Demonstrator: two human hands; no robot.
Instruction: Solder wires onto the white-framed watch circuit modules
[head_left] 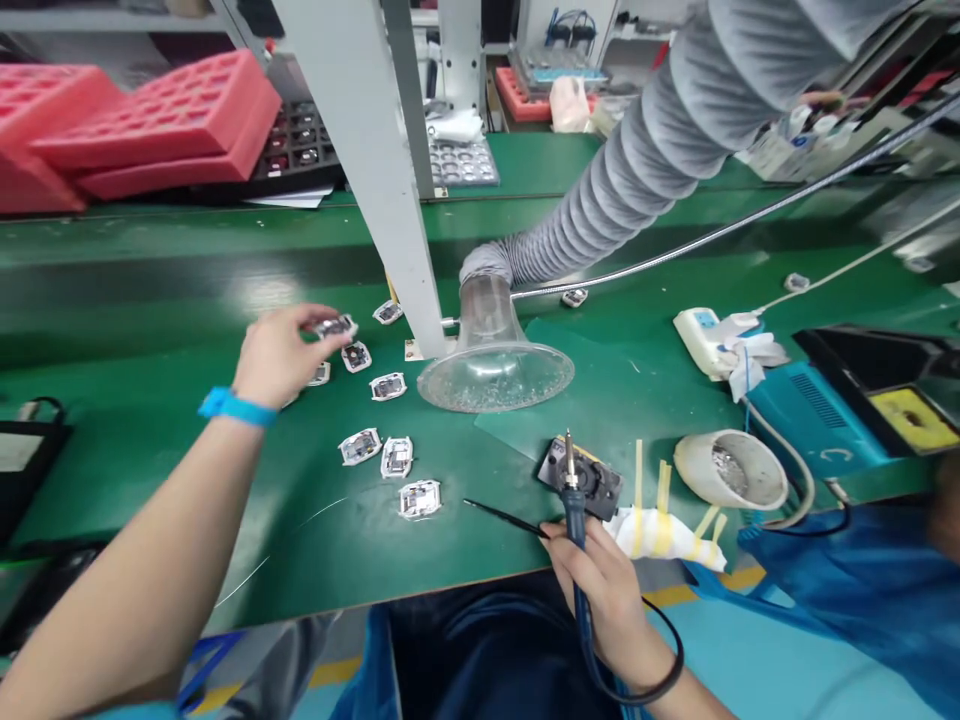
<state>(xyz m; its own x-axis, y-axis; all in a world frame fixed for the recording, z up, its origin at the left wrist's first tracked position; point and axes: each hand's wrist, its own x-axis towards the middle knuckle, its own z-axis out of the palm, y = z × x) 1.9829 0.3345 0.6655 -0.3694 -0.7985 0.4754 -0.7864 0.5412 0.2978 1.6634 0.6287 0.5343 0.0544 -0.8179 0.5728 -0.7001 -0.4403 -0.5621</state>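
Note:
Between the fingertips of my left hand (281,345) is a small white-framed watch case (335,328), raised a little over the others at the left. Several similar watch cases with exposed innards lie on the green bench, among them one at the front (420,499) and one beside it (397,457). My right hand (600,585) grips a blue soldering iron (574,520), its metal tip pointing up and away. Thin black tweezers (502,515) stick out leftward from the same hand. Just beyond the iron sits a dark block-shaped fixture (592,480).
A clear extraction hood (495,378) on a grey hose (637,170) hangs mid-bench beside a white post (375,150). At right are a white cup (694,468), a blue soldering station (825,415) and a power strip (697,340). Red foam trays (165,120) stand back left. A person in blue sits at right.

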